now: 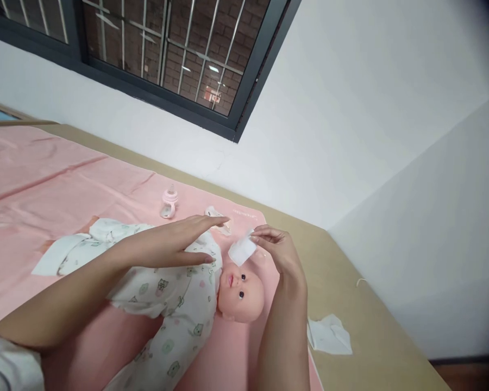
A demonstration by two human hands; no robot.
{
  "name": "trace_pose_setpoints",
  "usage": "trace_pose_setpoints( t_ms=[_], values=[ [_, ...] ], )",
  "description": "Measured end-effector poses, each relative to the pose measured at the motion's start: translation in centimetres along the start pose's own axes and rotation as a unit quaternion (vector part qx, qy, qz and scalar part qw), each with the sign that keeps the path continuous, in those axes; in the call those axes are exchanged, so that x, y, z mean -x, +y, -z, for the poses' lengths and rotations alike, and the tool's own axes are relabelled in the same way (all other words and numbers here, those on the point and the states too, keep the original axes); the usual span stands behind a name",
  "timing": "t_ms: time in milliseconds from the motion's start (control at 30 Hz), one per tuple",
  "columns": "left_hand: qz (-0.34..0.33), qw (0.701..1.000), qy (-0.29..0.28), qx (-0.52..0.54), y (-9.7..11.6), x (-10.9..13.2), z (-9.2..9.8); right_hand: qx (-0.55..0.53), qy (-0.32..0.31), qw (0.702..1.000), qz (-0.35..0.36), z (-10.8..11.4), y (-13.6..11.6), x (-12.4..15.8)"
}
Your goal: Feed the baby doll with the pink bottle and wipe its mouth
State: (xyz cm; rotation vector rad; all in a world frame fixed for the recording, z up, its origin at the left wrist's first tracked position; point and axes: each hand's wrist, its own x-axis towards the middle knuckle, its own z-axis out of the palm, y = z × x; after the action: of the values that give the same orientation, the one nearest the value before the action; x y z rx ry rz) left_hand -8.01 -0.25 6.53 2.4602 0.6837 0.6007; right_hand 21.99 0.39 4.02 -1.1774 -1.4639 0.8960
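Note:
A baby doll in white printed clothes lies on its back on a pink mat, its bald head toward the right. Over the doll's chest is my left hand, fingers stretched out and thumb apart, holding nothing. Whether it touches the clothes I cannot tell. Above the doll's face, my right hand pinches the corner of a small white wipe between thumb and fingers. Just beyond my left fingertips lies a small white packet, partly hidden by them.
A pink baby bottle with a handle stands on the mat behind the doll. On the tan tabletop at right lies a crumpled white tissue. A white wall and a dark-framed barred window bound the far side.

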Motion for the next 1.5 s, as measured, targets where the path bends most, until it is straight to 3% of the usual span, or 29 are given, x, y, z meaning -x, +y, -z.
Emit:
trace_pose_setpoints(
  t_ms=[167, 267, 367, 567, 800, 967, 1133, 1300, 1500],
  values=[
    [0.013, 0.996, 0.08, 0.022, -0.3, -0.8, -0.7, 0.037, -0.113, 0.991, 0.069, -3.3, -4.9, 2.5],
    [0.001, 0.998, 0.055, 0.039, -0.4, -0.9, -0.9, 0.065, -0.184, 0.976, 0.093, -4.5, -6.6, 3.8],
    [-0.007, 0.999, 0.005, 0.04, -0.3, -0.7, -1.3, 0.075, -0.207, 0.969, 0.111, -5.1, -7.4, 4.7],
    [-0.023, 0.999, -0.018, 0.045, 0.4, -0.6, -1.6, 0.055, -0.158, 0.974, 0.152, -5.0, -7.5, 4.9],
    [-0.018, 0.984, 0.096, 0.148, 1.8, -0.2, -0.8, 0.048, -0.081, 0.988, 0.123, -5.5, -7.0, 4.5],
    [-0.04, 0.975, 0.085, 0.202, 2.4, 0.3, -0.3, 0.057, -0.086, 0.987, 0.123, -5.8, -6.7, 4.1],
    [0.024, 0.963, -0.007, 0.27, 2.4, 0.3, -0.4, 0.036, -0.024, 0.99, 0.131, -4.0, -5.5, 3.2],
    [0.09, 0.974, -0.061, 0.197, 1.6, -1.0, -2.8, 0.048, 0.027, 0.997, 0.047, -1.3, -2.2, 1.4],
    [0.117, 0.985, -0.046, 0.117, 0.6, -2.8, -6.0, -0.017, -0.033, 0.998, -0.059, 0.1, 4.5, -0.5]
  ],
)
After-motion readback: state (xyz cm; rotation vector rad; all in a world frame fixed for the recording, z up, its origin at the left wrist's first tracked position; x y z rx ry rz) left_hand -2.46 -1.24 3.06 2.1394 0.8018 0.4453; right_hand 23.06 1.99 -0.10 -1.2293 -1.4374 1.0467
